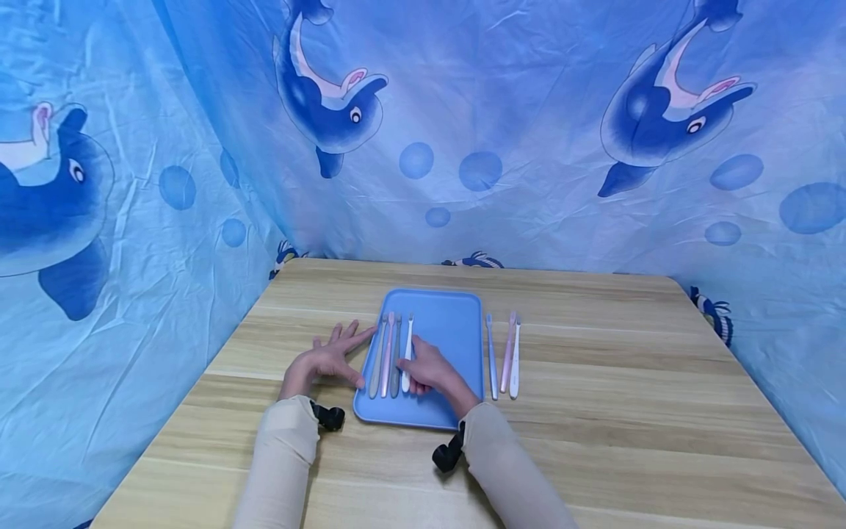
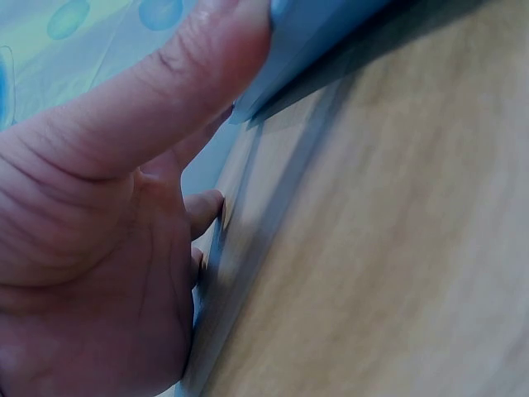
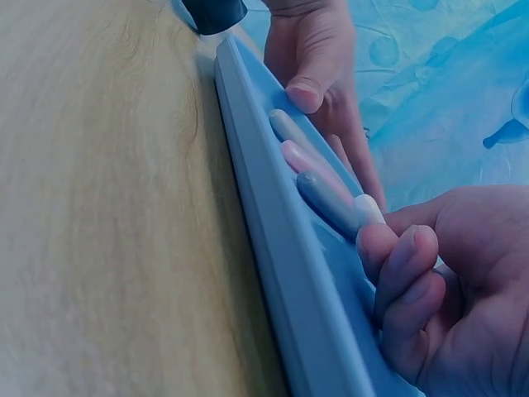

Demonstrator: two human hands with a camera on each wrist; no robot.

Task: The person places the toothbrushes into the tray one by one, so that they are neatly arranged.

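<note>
A blue tray (image 1: 456, 316) lies on the table with toothbrushes side by side along its left part. From the left they are a grey toothbrush (image 1: 377, 367), a pink toothbrush (image 1: 387, 360) and a darker grey toothbrush (image 1: 396, 353). Just right of these, my right hand (image 1: 432, 369) pinches a white toothbrush (image 1: 410, 334) over the tray; its rounded handle end (image 3: 369, 208) shows by the curled fingers in the right wrist view. My left hand (image 1: 330, 358) is spread at the tray's left edge, its thumb (image 2: 198, 74) against the rim.
Right of the tray, a blue toothbrush (image 1: 492, 364), a pink toothbrush (image 1: 507, 356) and another white toothbrush (image 1: 515, 367) lie on the wooden table (image 1: 615, 382). A blue dolphin-print curtain (image 1: 515, 220) hangs behind and to the sides. Both wrists wear black devices (image 1: 448, 455).
</note>
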